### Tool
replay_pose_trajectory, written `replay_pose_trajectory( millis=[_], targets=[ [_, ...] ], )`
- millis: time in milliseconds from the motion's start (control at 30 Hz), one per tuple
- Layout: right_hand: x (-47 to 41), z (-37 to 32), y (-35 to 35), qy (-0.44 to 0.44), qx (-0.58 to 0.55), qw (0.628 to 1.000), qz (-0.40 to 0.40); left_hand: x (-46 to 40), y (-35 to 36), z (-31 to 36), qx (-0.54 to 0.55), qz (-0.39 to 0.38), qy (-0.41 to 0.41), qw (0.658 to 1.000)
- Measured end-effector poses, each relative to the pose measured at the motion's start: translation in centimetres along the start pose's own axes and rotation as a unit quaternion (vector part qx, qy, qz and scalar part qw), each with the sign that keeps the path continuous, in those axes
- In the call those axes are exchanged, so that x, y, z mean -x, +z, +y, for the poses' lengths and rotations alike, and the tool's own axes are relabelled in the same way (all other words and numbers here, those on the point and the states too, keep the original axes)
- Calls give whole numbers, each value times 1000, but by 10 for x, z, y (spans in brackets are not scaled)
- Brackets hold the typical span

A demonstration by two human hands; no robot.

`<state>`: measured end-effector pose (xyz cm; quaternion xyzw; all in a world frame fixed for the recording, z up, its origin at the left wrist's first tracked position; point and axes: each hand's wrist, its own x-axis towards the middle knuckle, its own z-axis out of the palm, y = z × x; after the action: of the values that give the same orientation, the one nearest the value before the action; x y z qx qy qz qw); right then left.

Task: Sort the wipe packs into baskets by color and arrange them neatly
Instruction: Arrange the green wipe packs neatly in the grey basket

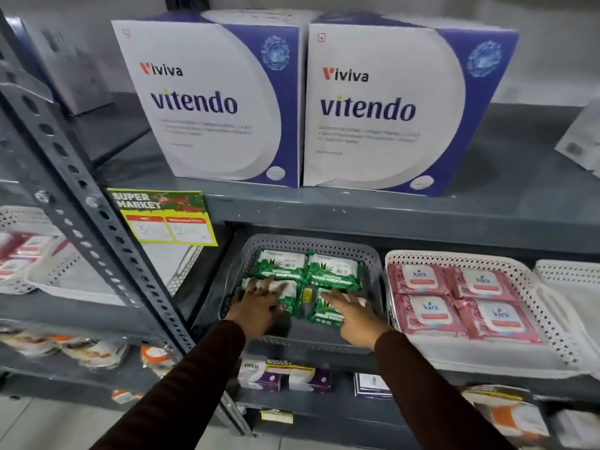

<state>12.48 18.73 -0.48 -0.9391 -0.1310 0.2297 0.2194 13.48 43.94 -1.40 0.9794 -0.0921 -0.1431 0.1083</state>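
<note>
A grey perforated basket (373, 254) on the middle shelf holds several green wipe packs (334, 271) lying flat. My left hand (259, 303) rests with spread fingers on the front left green pack (289, 292). My right hand (354, 315) lies flat on the front right green pack (319, 315). Neither hand grips a pack. To the right, a white perforated basket (532, 287) holds several pink wipe packs (422, 311) in neat rows.
Two large white-and-blue boxes (367, 108) stand on the upper shelf. A yellow price tag (162, 216) hangs from the shelf edge. A slotted grey upright (97, 222) runs diagonally at left. Another white basket (42, 280) sits behind the upright, at the far left. Small boxes (282, 375) fill the lower shelf.
</note>
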Motion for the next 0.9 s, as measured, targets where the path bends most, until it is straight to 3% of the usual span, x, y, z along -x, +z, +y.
replay_pose_trajectory(
  millis=[67, 300, 467, 567, 667, 733, 900],
  targets=[
    [-9, -4, 0, -4, 33, 999, -23, -6, -2, 0, -18, -15, 11, 1000],
    [-25, -4, 14, -25, 146, 989, 16, -9, -7, 6, 6, -58, 29, 998],
    [-23, -4, 8, -28, 54, 998, 26, -11, -11, 9, 53, -61, 39, 996],
    [-35, -12, -5, -31, 22, 994, 101, -23, -28, 12, 141, 29, 44, 989],
    [-55, -17, -16, 10, 57, 983, 172, -41, -37, 10, 4, 88, 37, 995],
    [-65, -14, -11, 37, 89, 985, 144, -49, -27, 9, -60, 73, 42, 995],
    [-76, -8, -3, 23, 112, 985, 132, -62, -12, 5, -66, 47, 63, 995]
  ],
)
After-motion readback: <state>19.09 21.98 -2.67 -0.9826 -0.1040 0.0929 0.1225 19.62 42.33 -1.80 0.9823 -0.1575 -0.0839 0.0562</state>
